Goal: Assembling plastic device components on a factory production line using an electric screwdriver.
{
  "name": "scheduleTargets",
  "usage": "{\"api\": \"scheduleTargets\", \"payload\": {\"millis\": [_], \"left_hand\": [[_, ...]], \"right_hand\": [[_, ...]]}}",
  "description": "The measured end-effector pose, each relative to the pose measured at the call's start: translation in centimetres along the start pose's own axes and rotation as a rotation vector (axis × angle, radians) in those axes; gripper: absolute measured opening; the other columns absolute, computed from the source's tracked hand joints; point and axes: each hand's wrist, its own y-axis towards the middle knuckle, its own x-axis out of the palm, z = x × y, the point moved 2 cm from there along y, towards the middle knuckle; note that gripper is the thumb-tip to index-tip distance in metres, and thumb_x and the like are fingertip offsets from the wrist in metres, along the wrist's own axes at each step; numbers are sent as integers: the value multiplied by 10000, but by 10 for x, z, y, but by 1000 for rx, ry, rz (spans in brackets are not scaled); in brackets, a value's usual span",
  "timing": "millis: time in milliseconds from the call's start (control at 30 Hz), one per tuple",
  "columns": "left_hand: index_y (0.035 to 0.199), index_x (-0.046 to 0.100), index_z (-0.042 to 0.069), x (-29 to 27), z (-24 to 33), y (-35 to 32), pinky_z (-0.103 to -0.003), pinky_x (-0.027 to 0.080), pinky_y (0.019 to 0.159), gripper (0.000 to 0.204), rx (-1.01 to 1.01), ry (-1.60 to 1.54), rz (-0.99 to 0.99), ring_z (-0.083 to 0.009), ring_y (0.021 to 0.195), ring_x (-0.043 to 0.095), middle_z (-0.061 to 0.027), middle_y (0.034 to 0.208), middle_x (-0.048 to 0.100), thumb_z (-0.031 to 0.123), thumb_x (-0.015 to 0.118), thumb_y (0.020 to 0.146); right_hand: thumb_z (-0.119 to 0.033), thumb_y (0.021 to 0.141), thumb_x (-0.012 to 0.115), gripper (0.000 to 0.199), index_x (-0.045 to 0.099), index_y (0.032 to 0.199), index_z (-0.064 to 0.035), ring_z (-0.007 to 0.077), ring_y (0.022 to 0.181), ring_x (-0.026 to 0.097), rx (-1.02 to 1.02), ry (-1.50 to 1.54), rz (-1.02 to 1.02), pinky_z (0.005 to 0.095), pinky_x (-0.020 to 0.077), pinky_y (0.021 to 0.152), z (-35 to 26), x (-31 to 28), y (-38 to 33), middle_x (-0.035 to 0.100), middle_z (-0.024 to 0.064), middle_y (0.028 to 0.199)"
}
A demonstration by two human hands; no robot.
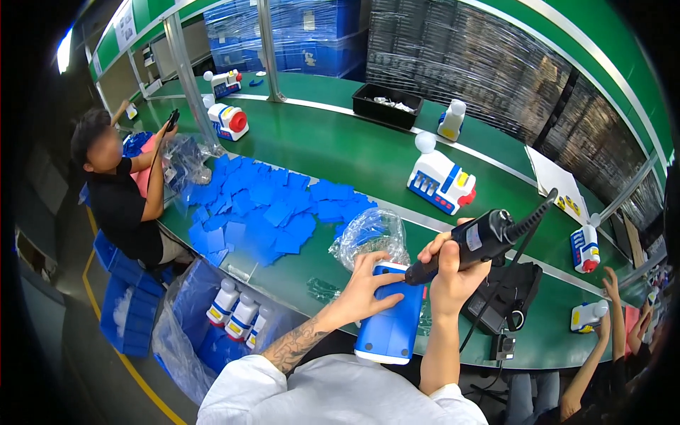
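Note:
My right hand [457, 276] is wrapped round a black electric screwdriver [485, 237], its cable rising from the back end. The tool's tip points down at the upper part of a blue-and-white plastic toy housing [389, 326]; whether it touches a screw is hidden. With fingers spread over the blue face and top edge, my left hand [354, 294] holds the housing, which lies blue side up at the table's near edge. Just beyond it sits a clear plastic bag [372, 237] with small pieces inside, too small to name.
Thin blue plates [269, 202] lie heaped on the green table [319, 149]. Finished-looking white toys [440, 184] stand on it. A blue bin [212, 347] with white toys stands at lower left. A black tray [386, 106] is at the back. Co-workers [124, 177] sit at both sides.

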Motion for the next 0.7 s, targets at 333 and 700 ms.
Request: {"api": "scheduleTargets", "payload": {"millis": [333,700], "left_hand": [[1013,637,100,8,-8,-5,-405,337,933,373,-88,-126,-23,-325,1133,376,-154,1204,423,240,708,675],[1129,551,122,7,-12,-6,-419,306,966,482,-107,-166,7,-337,1118,375,-146,1198,429,250,685,683]], "right_hand": [[-202,842,597,395,398,1091,32,145,523,511,4,-32,-35,267,444,500,8,-1,2,512,78,642],[-177,857,576,340,405,1065,31,136,523,508,54,-95,-20,249,425,486,21,7,5,508,71,647]]}}
